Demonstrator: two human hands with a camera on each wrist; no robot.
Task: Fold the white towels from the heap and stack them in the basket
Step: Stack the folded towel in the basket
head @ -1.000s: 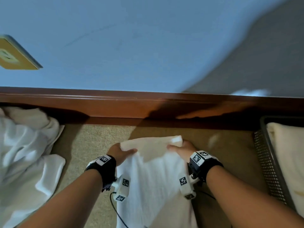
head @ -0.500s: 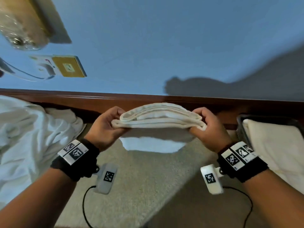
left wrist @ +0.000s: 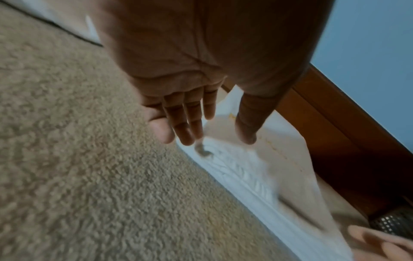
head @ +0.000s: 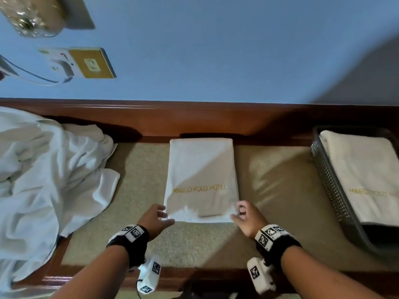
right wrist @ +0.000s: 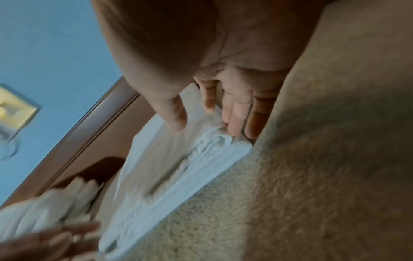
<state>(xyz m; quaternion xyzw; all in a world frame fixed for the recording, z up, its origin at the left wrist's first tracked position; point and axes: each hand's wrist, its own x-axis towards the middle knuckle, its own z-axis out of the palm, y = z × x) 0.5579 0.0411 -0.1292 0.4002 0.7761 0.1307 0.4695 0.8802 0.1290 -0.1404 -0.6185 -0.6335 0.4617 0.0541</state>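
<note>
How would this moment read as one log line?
folded towel flat on carpet | left hand, right hand at near corners | basket holds one towel

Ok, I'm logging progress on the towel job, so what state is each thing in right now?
Folded towel: folded flat on the carpet, outside the basket.
Heap: crumpled, unfolded.
Basket: holds one folded towel.
Left hand: open, fingers straight, at the folded towel's near left corner.
Right hand: open, fingers at its near right corner.

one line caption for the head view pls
Both hands, left hand and right hand, at the near corners of a folded towel between heap and basket.
</note>
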